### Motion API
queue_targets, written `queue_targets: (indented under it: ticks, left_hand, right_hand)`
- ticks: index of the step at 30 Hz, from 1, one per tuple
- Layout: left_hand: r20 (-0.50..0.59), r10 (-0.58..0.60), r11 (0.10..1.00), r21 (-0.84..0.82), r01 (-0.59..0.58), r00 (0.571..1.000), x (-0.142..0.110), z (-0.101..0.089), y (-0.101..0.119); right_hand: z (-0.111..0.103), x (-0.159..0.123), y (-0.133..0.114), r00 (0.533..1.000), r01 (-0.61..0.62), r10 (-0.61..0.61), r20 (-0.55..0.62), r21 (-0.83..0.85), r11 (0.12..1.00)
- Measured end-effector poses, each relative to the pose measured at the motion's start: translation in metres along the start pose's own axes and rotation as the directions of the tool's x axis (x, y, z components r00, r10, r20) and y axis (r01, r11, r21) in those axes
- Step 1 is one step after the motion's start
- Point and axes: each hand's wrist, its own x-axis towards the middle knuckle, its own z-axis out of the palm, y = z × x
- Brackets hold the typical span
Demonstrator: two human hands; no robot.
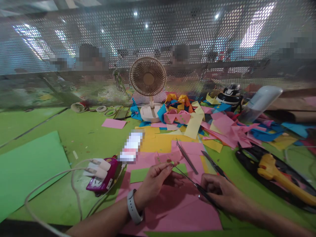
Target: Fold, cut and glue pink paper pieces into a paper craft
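Note:
My left hand (154,182), with a white watch on the wrist, pinches a small green bit of paper (172,163) between fingertips. My right hand (218,191) grips dark scissors (197,187); the thin blades point left toward that paper. Both hands hover above a big pink sheet (177,207). A green paper rectangle (148,173) lies under the left hand. Metal tweezers (187,158) rest on pink paper just beyond the hands.
A small desk fan (148,85) stands at the back. Coloured paper scraps (209,121) pile to its right. A purple power bank (103,176) with white cables lies left. A yellow glue gun (278,174) rests on a dark tray at right. A perforated metal screen, with people behind it, closes the back.

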Motion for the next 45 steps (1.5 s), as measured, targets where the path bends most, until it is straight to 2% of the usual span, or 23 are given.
queue_targets:
  ticks: [45]
  left_hand:
    - [0.018, -0.010, 1.000, 0.005, 0.010, 1.000, 0.0015, -0.0002, 0.0014]
  right_hand:
    - [0.0000, 0.0016, 0.0008, 1.000, -0.010, 0.010, -0.003, -0.009, 1.000]
